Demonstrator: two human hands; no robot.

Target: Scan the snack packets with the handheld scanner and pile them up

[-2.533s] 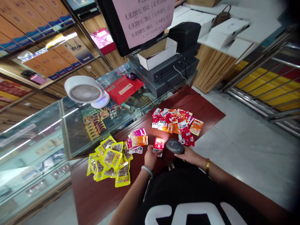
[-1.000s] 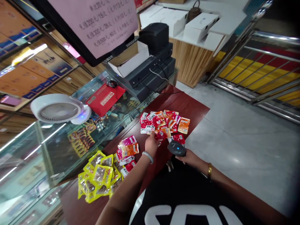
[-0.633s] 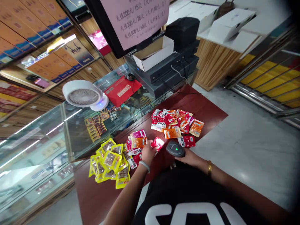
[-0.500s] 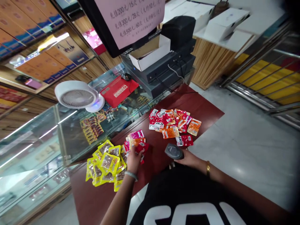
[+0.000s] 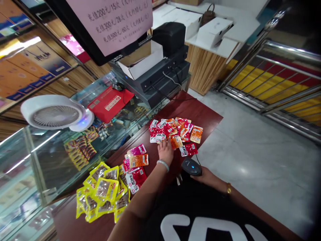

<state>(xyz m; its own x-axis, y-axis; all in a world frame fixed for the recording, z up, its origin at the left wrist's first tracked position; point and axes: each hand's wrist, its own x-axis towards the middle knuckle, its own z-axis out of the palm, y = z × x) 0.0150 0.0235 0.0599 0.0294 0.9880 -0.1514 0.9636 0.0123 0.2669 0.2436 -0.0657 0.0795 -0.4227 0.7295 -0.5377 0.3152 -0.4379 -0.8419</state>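
Note:
My left hand (image 5: 165,153) reaches over the red-brown tabletop to the near edge of a pile of red, white and orange snack packets (image 5: 184,129). Its fingers are stretched out at an orange packet (image 5: 176,142); whether they touch it I cannot tell. In my right hand (image 5: 207,178) is a dark handheld barcode scanner (image 5: 191,166) with a small blue light, held near a red packet (image 5: 188,149). To the left lies a smaller group of red, pink and orange packets (image 5: 138,160), beside a heap of yellow snack packets (image 5: 106,188).
A glass display counter (image 5: 125,132) adjoins the tabletop, carrying a white fan (image 5: 55,112), a red mat (image 5: 107,108) and a computer mouse (image 5: 117,86). Behind stand a screen with a pink notice (image 5: 115,26) and an open white box (image 5: 142,62). A metal railing (image 5: 273,77) is at right.
My left hand has left the smaller packet group and moved right to the larger pile. My right hand still holds the scanner, whose light now shows blue. The camera view has shifted.

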